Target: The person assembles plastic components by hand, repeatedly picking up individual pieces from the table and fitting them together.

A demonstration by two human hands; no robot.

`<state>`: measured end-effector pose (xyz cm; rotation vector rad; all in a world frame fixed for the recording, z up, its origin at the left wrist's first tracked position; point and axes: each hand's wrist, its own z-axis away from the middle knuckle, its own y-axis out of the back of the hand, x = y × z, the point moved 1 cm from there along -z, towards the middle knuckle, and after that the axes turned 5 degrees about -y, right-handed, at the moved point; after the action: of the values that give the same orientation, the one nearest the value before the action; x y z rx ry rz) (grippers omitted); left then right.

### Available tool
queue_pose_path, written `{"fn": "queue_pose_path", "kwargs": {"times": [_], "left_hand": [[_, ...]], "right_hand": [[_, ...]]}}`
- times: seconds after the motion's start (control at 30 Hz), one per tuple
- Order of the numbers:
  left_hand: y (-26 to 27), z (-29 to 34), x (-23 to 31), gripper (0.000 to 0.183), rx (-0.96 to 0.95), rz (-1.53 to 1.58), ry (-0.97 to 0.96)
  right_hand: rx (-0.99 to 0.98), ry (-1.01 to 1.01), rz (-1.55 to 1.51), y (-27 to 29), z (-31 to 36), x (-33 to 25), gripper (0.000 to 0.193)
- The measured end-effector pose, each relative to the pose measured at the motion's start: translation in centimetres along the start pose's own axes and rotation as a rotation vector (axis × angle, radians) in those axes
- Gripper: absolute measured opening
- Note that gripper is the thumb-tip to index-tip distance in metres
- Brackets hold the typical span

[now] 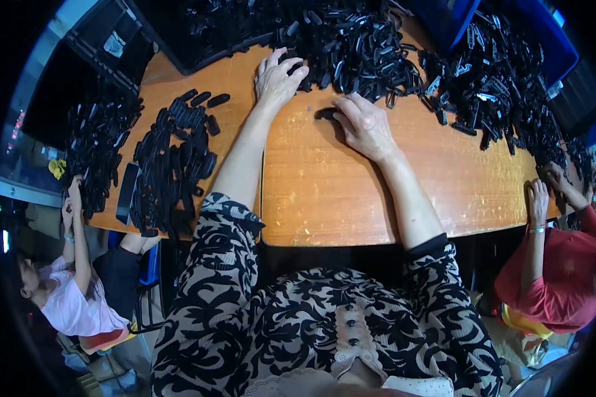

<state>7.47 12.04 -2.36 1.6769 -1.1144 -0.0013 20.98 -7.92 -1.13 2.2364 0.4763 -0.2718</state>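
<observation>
One black part (325, 114) pinched by the right hand (364, 126), long axis crosswise, end toward the left hand (277, 83), apart at the pile (351, 59), grip unclear.

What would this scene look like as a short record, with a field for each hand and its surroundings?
Left hand: fingers at the near edge of the large black pile
Right hand: fingers at a small black piece; grip unclear
Surface: wood-coloured table
Beyond left forearm: smaller black heap, phone-like slab
Neighbours: person in pink, left; person in red, right
</observation>
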Motion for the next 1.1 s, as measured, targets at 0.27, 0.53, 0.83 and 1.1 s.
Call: {"fn": "queue_pose_path", "kwargs": {"times": [0.27,0.53,0.83,1.1], "left_hand": [[5.1,7.9,-1.1,0.037,0.290,0.333,0.000],[7.8,10.1,3.5,0.031,-0.116,-0.240,-0.087],[7.9,10.2,4.0,0.020,-0.108,0.437,-0.099],[7.8,9.9,2.3,0.029,-0.110,0.338,-0.174]], "right_hand": [[-0.054,0.059,0.097,0.5,0.3,-1.6,0.018],[-0.006,-0.049,-0.032,0.5,0.5,-2.0,0.016],[-0.117,-0.140,-0.295,0.5,0.4,-5.1,0.018],[-0.270,-0.112,-0.479,-0.6,1.1,-5.5,0.013]]}}
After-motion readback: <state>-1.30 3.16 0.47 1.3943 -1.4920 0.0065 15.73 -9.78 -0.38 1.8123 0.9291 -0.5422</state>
